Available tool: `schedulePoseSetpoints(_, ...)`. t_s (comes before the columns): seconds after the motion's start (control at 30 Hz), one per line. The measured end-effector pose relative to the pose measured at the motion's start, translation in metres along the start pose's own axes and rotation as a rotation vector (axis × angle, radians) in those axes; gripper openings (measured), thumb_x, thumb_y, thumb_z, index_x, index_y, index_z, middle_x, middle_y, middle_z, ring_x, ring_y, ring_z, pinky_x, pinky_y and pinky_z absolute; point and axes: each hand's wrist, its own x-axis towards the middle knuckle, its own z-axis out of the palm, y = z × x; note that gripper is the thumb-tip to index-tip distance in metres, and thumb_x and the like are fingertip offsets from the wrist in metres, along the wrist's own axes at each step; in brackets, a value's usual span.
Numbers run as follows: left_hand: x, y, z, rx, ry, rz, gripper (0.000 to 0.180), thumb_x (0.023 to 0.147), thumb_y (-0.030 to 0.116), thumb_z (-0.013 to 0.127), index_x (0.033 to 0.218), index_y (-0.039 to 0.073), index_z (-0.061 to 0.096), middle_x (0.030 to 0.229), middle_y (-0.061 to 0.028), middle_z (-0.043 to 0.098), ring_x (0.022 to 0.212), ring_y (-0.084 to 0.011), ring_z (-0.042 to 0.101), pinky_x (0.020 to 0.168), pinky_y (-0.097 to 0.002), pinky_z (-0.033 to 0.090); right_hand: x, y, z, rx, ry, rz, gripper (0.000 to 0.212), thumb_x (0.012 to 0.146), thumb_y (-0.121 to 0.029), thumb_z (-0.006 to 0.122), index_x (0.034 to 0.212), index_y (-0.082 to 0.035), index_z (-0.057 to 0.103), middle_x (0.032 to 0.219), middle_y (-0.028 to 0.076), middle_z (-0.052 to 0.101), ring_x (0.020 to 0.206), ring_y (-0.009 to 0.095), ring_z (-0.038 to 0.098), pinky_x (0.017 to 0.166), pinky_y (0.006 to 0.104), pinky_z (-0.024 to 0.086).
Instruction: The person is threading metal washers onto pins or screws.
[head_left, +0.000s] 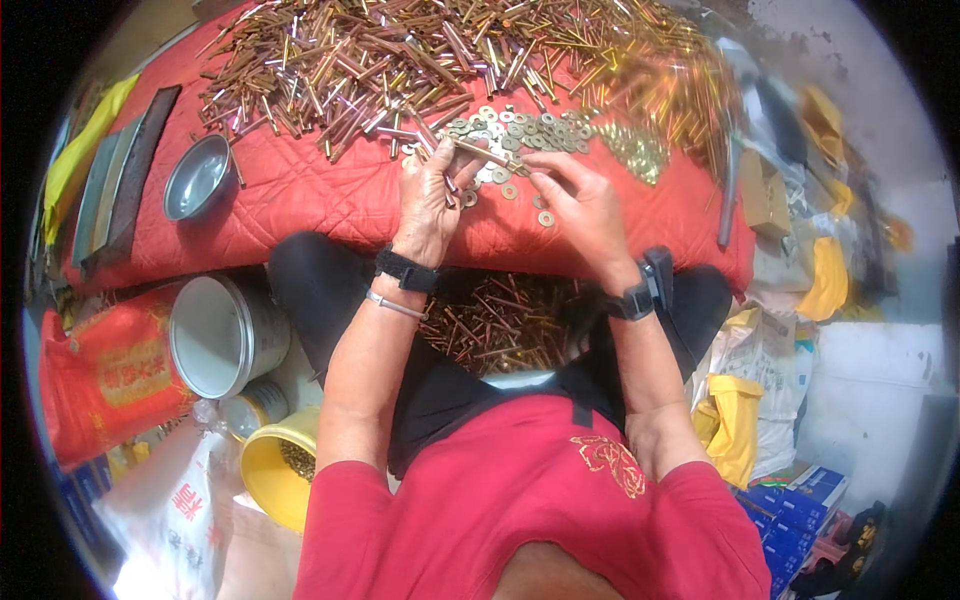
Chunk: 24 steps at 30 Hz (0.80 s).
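Landmark: red quilted cloth (300, 190) spread over the worktop in front of the seated person.
Left hand (432, 200): at the cloth's near middle, grip clenched on a thin brass rod (487, 153) that slants up to the right.
Right hand (580, 205): just right of the left hand, fingertips pinched together; what they pinch, I cannot tell.
Washers (520, 132): heaped on the cloth just beyond both hands, a few loose beside the fingers.
Rod pile (400, 55): along the cloth's far edge.
Metal bowl (197, 176): on the cloth's left end.
Finished rods (500, 320): below the cloth's near edge, in the lap.
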Motion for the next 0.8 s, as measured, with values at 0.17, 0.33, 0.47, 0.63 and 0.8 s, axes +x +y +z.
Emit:
schedulePoseSetpoints(0.17, -0.002, 0.001, 0.001, 0.059, 0.04, -0.002, 0.018, 0.093, 0.011, 0.057, 0.104, -0.003, 0.056, 0.096, -0.0162, 0.066, 0.09, -0.0249, 0.067, 0.075, -0.0323, 0.059, 0.001, 0.0, 0.0, -0.043, -0.011, -0.073, 0.019, 0.086, -0.006, 0.061, 0.105, -0.003, 0.066, 0.092, 0.012, 0.069, 0.081, 0.018, 0.065, 0.073, 0.0292, 0.05)
schedulePoseSetpoints(0.33, -0.006, 0.003, 0.003, 0.043, -0.04, -0.024, 0.016, 0.093, 0.011, 0.057, 0.102, -0.003, 0.056, 0.096, -0.015, 0.066, 0.088, -0.0224, 0.067, 0.07, -0.029, 0.059, 0.002, -0.006, -0.003, -0.169, -0.04, -0.093, 0.018, 0.086, -0.007, 0.06, 0.103, -0.003, 0.066, 0.093, 0.016, 0.069, 0.087, 0.024, 0.067, 0.075, 0.0311, 0.051)
schedulePoseSetpoints(0.47, -0.002, -0.006, -0.001, 0.091, -0.042, -0.005, 0.013, 0.094, 0.014, 0.056, 0.1, 0.004, 0.055, 0.088, -0.013, 0.069, 0.07, -0.019, 0.068, 0.04, -0.0202, 0.041, 0.006, -0.007, 0.001, -0.129, 0.003, -0.074, 0.017, 0.083, -0.005, 0.062, 0.1, -0.003, 0.066, 0.089, 0.012, 0.063, 0.078, 0.018, 0.059, 0.069, 0.0295, 0.048)
schedulePoseSetpoints(0.63, -0.007, -0.022, -0.001, 0.128, -0.014, -0.035, 0.016, 0.093, 0.012, 0.057, 0.107, 0.005, 0.053, 0.092, -0.009, 0.066, 0.069, -0.0133, 0.063, 0.048, -0.0214, 0.046, 0.028, 0.0, 0.043, -0.202, 0.369, -0.405, 0.025, 0.077, -0.004, 0.059, 0.103, -0.004, 0.06, 0.101, 0.016, 0.054, 0.096, 0.035, 0.053, 0.086, 0.0429, 0.044)
schedulePoseSetpoints(0.8, -0.013, -0.026, -0.003, -0.045, 0.088, -0.184, 0.019, 0.092, 0.008, 0.056, 0.11, 0.004, 0.052, 0.09, -0.0054, 0.061, 0.079, -0.0158, 0.064, 0.061, -0.0268, 0.055, 0.036, 0.018, 0.043, -0.051, 0.265, -0.356, 0.018, 0.085, -0.007, 0.06, 0.102, -0.003, 0.062, 0.099, 0.014, 0.058, 0.095, 0.028, 0.058, 0.082, 0.0358, 0.046)
